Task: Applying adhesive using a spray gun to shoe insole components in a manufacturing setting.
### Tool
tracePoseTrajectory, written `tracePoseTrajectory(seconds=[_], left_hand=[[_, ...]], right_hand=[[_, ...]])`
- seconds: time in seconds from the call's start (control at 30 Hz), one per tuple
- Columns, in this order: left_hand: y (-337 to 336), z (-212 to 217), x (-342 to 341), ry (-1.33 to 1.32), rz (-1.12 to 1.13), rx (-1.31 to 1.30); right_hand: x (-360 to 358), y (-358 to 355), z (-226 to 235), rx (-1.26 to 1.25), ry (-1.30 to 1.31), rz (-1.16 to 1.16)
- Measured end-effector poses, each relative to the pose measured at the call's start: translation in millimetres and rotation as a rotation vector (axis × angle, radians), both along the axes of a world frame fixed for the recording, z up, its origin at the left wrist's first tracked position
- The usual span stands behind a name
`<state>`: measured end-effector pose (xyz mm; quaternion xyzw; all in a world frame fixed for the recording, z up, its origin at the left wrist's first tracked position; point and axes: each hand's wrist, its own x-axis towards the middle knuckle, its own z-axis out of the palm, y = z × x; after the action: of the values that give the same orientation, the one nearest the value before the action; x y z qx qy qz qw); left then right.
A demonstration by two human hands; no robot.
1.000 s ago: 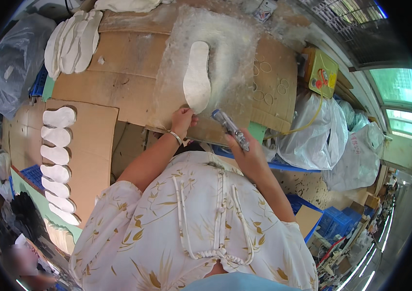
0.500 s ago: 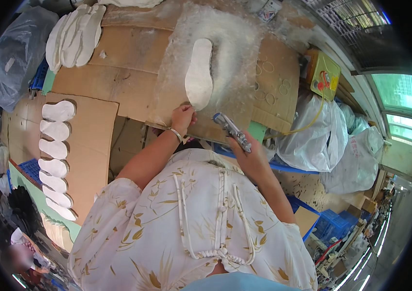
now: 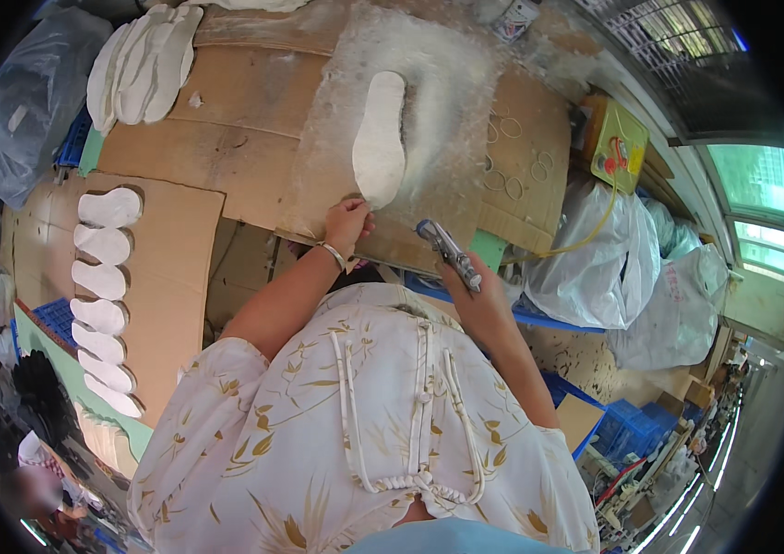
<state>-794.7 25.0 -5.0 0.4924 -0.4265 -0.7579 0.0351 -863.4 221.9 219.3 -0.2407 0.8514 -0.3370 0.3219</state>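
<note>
A white shoe sole (image 3: 382, 137) lies on a cardboard sheet coated with white residue (image 3: 429, 175). My left hand (image 3: 347, 220) pinches the near end of that sole; a bangle sits on the wrist. My right hand (image 3: 477, 295) grips a metal spray gun (image 3: 447, 251), its nozzle pointing up and left toward the sheet, a little right of the sole's near end.
Several white soles (image 3: 101, 295) lie in a row on a cardboard panel at left. A stack of soles (image 3: 141, 63) rests at the top left. White plastic bags (image 3: 595, 258) and a yellow box (image 3: 615, 148) stand at right. Blue crates (image 3: 627, 429) sit lower right.
The view has shifted slightly. Both hands stay in much the same place, the left on the sole's near end and the right holding the spray gun.
</note>
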Motion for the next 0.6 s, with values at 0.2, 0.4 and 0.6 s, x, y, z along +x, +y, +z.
tracePoseTrajectory(seconds=[0.2, 0.4, 0.6], left_hand=[[1.1, 4.7, -0.1, -0.022, -0.012, -0.009], [1.7, 1.6, -0.2, -0.004, 0.001, -0.002], [-4.2, 10.5, -5.2, -0.006, -0.044, 0.033]], right_hand=[[1.1, 5.9, -4.3, -0.028, 0.000, -0.014], [-3.3, 6.5, -1.5, -0.030, 0.015, -0.032], [-14.2, -9.6, 6.2, -0.036, 0.042, -0.104]])
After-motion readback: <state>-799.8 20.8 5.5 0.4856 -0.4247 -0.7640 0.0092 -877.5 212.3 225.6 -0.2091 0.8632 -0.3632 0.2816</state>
